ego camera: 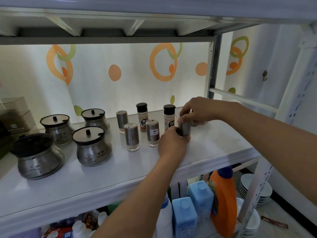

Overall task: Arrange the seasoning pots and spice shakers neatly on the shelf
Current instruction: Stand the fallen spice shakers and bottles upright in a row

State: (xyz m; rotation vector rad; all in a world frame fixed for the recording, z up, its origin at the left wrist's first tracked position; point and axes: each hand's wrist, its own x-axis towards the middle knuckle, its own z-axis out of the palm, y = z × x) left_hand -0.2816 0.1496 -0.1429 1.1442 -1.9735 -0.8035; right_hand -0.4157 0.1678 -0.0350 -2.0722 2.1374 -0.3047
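On the white shelf (103,179) stand several steel seasoning pots with black-rimmed lids, the nearest one (93,146) left of centre. Three steel spice shakers (131,139) and two black-capped pepper bottles (142,116) stand in the middle. A further steel shaker (185,129) stands upright at the right of that group. My left hand (171,145) holds its lower part, fingers curled round it. My right hand (197,110) grips its top from above. Something small behind my right hand is mostly hidden.
Boxes (15,115) sit at the shelf's far left. A metal upright (213,69) stands at the back right. The lower shelf holds blue cartons (184,219) and an orange detergent bottle (224,201). Stacked white plates (257,188) lie on the floor to the right.
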